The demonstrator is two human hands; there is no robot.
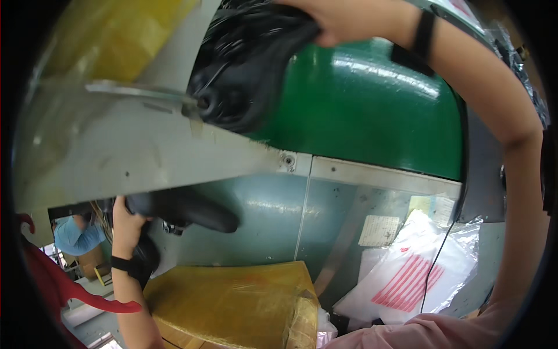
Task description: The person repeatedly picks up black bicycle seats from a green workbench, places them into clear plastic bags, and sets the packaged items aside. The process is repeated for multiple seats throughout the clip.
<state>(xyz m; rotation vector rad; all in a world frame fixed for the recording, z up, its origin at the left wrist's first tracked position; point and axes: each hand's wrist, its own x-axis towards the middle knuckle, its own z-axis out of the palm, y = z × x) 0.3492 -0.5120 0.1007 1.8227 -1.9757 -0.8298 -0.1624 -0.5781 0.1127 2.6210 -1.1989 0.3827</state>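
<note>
Right hand (337, 20) has a grip on a black bag (250, 64), which hangs over the left part of the green belt (372, 110), toward its far edge. Left hand (129, 221) is curled against a dark padded thing (189, 208) near the grey-green bench's (267, 232) far left corner, can't tell if it's really gripping it. Taped yellow box (232, 296) along the bench's near edge, printed plastic bags (410, 273) toward its right edge.
</note>
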